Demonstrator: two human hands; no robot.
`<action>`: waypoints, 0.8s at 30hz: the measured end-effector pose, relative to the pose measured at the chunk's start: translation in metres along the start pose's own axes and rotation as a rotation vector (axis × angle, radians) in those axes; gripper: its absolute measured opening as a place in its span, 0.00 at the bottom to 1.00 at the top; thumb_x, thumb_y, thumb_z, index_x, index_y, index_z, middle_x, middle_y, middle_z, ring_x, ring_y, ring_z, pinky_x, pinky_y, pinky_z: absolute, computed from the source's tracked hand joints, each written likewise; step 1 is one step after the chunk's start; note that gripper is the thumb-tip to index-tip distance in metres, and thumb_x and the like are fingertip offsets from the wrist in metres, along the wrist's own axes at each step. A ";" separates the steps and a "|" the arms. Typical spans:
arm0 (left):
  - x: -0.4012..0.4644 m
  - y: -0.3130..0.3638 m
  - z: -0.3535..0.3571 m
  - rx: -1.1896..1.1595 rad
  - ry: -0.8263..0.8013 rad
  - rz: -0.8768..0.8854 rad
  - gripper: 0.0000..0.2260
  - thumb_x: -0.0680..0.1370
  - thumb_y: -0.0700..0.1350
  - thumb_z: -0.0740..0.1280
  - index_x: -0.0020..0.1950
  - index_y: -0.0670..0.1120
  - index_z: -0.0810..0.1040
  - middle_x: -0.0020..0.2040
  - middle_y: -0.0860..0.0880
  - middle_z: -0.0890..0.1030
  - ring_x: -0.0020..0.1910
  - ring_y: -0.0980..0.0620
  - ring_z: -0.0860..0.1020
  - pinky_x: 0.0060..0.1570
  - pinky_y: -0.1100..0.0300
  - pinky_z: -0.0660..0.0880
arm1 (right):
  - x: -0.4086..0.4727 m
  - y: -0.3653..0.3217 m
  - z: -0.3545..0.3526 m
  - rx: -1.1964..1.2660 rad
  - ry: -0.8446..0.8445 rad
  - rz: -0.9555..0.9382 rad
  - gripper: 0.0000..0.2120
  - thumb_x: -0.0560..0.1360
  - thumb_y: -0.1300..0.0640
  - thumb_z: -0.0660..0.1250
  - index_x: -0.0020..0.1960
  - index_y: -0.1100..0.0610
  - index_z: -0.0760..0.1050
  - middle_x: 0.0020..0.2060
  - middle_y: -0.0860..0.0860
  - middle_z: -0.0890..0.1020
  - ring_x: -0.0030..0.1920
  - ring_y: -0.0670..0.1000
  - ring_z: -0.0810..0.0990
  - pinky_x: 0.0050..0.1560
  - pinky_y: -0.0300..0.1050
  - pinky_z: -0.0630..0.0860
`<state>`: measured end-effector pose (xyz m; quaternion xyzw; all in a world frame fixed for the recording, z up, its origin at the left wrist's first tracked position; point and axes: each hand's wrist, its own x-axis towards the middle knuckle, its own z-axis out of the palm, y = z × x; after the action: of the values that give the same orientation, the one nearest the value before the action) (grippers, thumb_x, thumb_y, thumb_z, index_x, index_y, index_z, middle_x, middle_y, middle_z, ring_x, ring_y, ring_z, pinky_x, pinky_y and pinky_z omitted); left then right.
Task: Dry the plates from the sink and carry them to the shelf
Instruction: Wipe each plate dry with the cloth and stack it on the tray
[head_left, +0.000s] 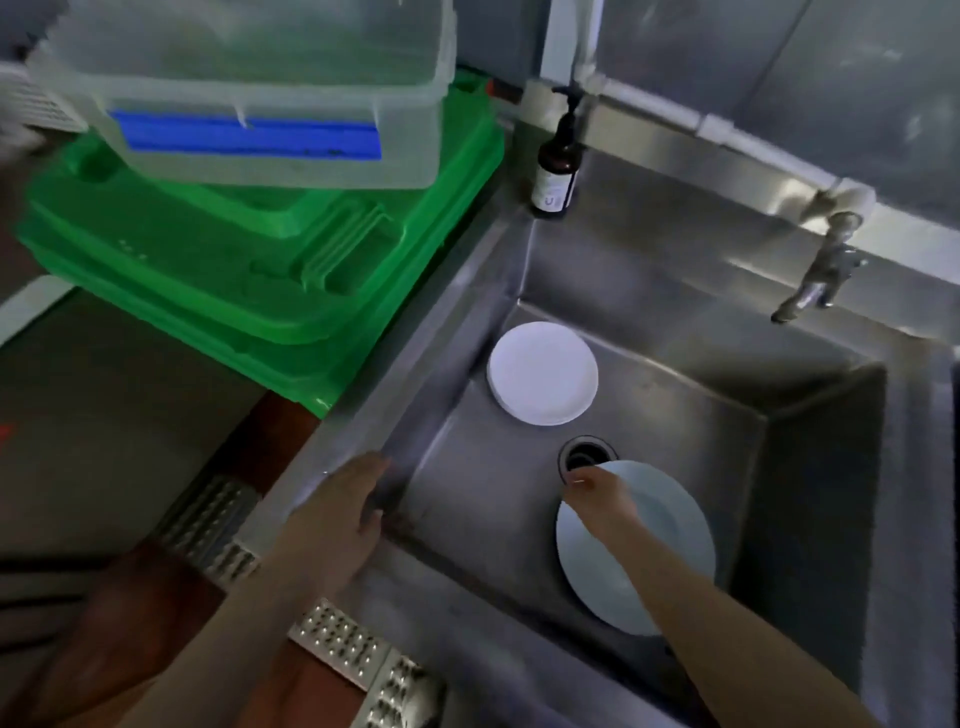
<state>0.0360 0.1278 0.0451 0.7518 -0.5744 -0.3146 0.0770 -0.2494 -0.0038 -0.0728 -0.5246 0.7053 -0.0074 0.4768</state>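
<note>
A deep steel sink (649, 332) fills the right half of the view. A short stack of small white plates (542, 372) lies at its far left corner. A larger pale blue-white plate (670, 540) sits tilted at the near side, beside the drain (584, 457). My right hand (597, 493) reaches down into the sink and grips this plate at its far rim. My left hand (348, 514) rests flat on the sink's left rim with its fingers straight, holding nothing.
Green plastic trays (249, 260) are stacked left of the sink, with a clear lidded box (249, 78) on top. A brown pump bottle (555, 161) stands at the back corner. A tap (821, 270) juts out at the right. Perforated metal grating (343, 639) lies on the floor below.
</note>
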 end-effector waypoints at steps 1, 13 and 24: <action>0.008 -0.001 0.001 0.006 0.012 -0.001 0.26 0.78 0.39 0.65 0.76 0.46 0.61 0.76 0.48 0.62 0.75 0.51 0.60 0.72 0.61 0.53 | 0.017 -0.003 0.003 0.005 -0.013 0.047 0.07 0.72 0.63 0.64 0.47 0.62 0.79 0.39 0.59 0.79 0.41 0.58 0.76 0.44 0.49 0.72; 0.058 -0.017 0.014 0.276 0.089 -0.104 0.35 0.75 0.45 0.67 0.79 0.46 0.54 0.79 0.43 0.53 0.78 0.43 0.51 0.73 0.49 0.47 | 0.147 -0.043 0.031 0.682 0.059 0.474 0.14 0.73 0.52 0.73 0.46 0.60 0.73 0.35 0.57 0.80 0.24 0.51 0.74 0.20 0.37 0.70; 0.060 -0.023 0.016 0.184 0.139 -0.105 0.33 0.75 0.44 0.67 0.78 0.45 0.58 0.78 0.45 0.58 0.77 0.45 0.55 0.74 0.47 0.52 | 0.169 -0.043 0.053 0.996 0.125 0.473 0.17 0.77 0.56 0.68 0.63 0.59 0.70 0.46 0.56 0.80 0.34 0.50 0.78 0.23 0.38 0.75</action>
<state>0.0537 0.0843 -0.0018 0.8047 -0.5539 -0.2114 0.0308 -0.1810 -0.1240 -0.1920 -0.0618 0.7420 -0.2640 0.6131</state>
